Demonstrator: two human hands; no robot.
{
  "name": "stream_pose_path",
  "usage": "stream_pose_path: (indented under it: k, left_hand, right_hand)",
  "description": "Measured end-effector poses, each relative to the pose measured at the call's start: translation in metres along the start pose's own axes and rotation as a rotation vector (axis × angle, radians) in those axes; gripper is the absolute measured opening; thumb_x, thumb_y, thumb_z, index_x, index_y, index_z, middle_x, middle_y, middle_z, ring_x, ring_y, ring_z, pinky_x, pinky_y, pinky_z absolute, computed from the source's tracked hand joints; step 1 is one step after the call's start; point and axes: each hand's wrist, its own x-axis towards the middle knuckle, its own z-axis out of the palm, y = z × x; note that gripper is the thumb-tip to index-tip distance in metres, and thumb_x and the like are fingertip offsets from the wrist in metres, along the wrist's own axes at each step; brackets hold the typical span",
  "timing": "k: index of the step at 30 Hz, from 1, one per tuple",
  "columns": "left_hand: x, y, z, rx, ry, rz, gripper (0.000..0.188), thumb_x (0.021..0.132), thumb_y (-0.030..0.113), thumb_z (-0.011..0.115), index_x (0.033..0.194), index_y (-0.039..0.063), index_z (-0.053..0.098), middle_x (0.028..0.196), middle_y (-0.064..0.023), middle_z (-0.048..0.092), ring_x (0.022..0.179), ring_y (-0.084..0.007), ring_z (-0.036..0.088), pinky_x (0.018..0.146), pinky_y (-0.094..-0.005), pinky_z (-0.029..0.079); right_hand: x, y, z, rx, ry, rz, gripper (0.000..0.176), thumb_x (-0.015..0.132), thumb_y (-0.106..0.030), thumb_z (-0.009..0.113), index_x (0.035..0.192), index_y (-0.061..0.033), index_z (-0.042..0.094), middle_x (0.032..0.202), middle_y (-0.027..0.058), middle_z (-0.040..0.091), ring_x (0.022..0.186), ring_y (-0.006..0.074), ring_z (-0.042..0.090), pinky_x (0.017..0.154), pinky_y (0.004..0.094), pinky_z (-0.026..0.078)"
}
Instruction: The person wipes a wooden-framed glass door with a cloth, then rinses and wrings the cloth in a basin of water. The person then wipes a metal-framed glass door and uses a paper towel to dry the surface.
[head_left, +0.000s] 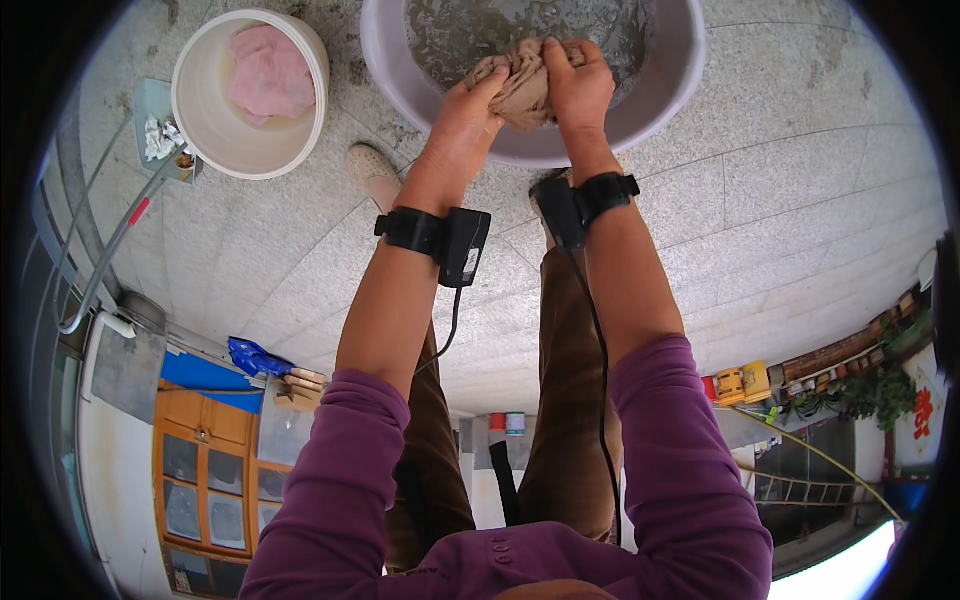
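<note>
Both of my hands grip a bunched wet brown cloth (523, 90) above a large pale purple plastic basin (525, 154) of murky water. My left hand (469, 112) holds the cloth's left side, thumb on top. On the other side, my right hand (581, 79) is closed around the cloth, its fingertips partly hidden in the folds. At the left stands a white plastic bucket (300, 142) with a pink cloth (270, 75) in a little cloudy liquid at its bottom. A black device is strapped to each wrist, with a cable running back.
Left of the bucket lies a dustpan (152, 97) with crumpled white scraps, and a grey hose (112, 247) with a red band curves past it. My shoe (367, 169) rests on the stone paving between bucket and basin. Yellow buckets (742, 382) stand far off at the right.
</note>
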Motion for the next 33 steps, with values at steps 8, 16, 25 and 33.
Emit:
stream_pose_path:
  k: [8,16,25,33]
  left_hand:
    - [0.013,0.004,-0.003,0.021,0.332,-0.123,0.087,0.087,0.052,0.071,0.151,0.006,0.034,0.155,-0.019,0.03,0.144,-0.0335,0.03,0.114,-0.0569,0.03]
    - [0.004,-0.008,-0.02,-0.202,-0.006,-0.229,0.036,0.096,0.022,0.059,0.127,0.004,0.058,0.117,-0.0134,0.066,0.101,-0.027,0.068,0.085,-0.0394,0.059]
    - [0.0,0.009,-0.012,-0.26,-0.102,-0.407,0.043,0.099,0.036,0.055,0.129,0.006,0.058,0.121,-0.009,0.066,0.108,-0.0219,0.066,0.086,-0.0404,0.057]
    - [0.017,0.007,-0.004,-0.109,-0.11,0.065,0.053,0.095,0.032,0.066,0.137,0.003,0.05,0.129,-0.0101,0.06,0.124,-0.023,0.055,0.11,-0.04,0.04]
  right_hand:
    - [-0.017,0.001,-0.022,0.755,-0.545,0.618,0.041,0.082,-0.017,0.08,0.117,-0.0022,0.063,0.097,0.0085,0.07,0.083,0.0153,0.068,0.07,0.0334,0.057]
    - [-0.047,-0.035,-0.026,0.275,-0.387,0.164,0.03,0.078,-0.026,0.075,0.096,-0.0022,0.071,0.082,0.015,0.072,0.074,0.0217,0.068,0.071,0.034,0.054]
    - [-0.065,-0.053,-0.023,0.191,-0.36,0.185,0.031,0.079,-0.035,0.074,0.093,-0.0068,0.071,0.084,0.0231,0.07,0.083,0.0377,0.07,0.076,0.0404,0.054]
    - [0.009,0.028,-0.003,-0.14,0.007,-0.304,0.056,0.083,-0.042,0.076,0.121,-0.0034,0.063,0.101,0.0223,0.071,0.092,0.0296,0.071,0.076,0.0412,0.056]
